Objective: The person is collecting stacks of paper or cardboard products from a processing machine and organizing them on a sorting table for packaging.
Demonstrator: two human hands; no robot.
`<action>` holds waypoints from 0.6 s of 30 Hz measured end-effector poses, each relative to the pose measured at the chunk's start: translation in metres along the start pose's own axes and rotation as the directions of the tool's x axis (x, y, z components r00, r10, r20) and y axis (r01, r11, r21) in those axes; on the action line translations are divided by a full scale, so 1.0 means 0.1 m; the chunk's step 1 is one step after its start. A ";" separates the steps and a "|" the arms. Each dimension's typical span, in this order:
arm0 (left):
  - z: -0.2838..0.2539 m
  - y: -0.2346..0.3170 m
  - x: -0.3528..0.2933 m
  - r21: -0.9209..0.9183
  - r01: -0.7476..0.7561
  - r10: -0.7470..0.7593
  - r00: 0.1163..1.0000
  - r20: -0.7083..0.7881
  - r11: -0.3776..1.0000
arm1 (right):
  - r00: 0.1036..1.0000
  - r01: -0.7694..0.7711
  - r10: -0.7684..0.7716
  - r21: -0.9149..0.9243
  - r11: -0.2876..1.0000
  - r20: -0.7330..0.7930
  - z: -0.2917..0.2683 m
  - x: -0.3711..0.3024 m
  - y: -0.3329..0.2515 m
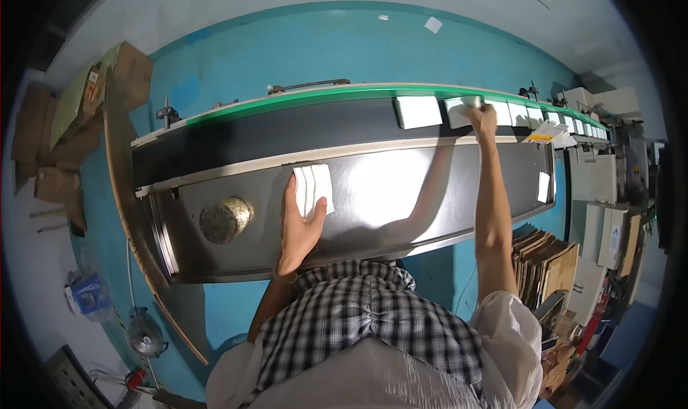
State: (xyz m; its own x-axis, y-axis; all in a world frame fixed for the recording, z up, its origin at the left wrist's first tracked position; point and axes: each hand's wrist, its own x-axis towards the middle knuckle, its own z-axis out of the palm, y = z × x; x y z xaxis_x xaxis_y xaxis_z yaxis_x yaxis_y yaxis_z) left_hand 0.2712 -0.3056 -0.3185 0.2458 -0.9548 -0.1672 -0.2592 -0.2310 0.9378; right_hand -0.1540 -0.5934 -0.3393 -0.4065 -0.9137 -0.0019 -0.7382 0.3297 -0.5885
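Over the steel tray table (269, 248), my left hand (303, 230) is closed round a small stack of white folded pads (312, 187), which look like napkins or tissues. The thumb presses one side of that stack. Farther off to the right, my right hand (485, 119) is bent over the dark conveyor belt (287, 124). Its fingers are closed on the right part of a white folded pad (457, 114) there. Another white pad (420, 112) lies to the left of it on the belt. Several more white pads (535, 117) run in a row to the right.
A round metal tin (226, 220) is on the left of the steel table. A green guide rail (301, 98) follows the belt's far side. A board edge (122, 158) closes the left end. Cardboard sheets (545, 262) are stacked at the right, and cartons (64, 144) at the far left.
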 end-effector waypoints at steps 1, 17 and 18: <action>-0.01 -0.05 -0.01 -0.027 0.017 -0.017 1.000 -0.010 1.000 | 0.961 0.110 -0.092 0.053 0.993 -0.262 0.03 -0.20 -0.11; 0.08 -0.07 0.04 0.001 0.014 -0.014 0.998 -0.057 1.000 | 0.793 0.589 -0.580 -0.005 0.808 -0.185 0.78 -2.24 -1.12; 0.10 -0.08 0.05 -0.006 0.004 -0.004 0.998 -0.063 1.000 | 0.808 0.585 -0.577 0.037 0.810 -0.118 0.73 -2.47 -1.18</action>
State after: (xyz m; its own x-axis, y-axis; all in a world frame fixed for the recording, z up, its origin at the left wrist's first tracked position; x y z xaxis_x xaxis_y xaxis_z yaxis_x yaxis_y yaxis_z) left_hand 0.2650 -0.3102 -0.3297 0.3052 -0.9401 -0.1517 -0.2524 -0.2335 0.9390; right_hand 0.0727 -0.4239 -0.3281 0.0342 -0.9004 0.4337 -0.8158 -0.2758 -0.5083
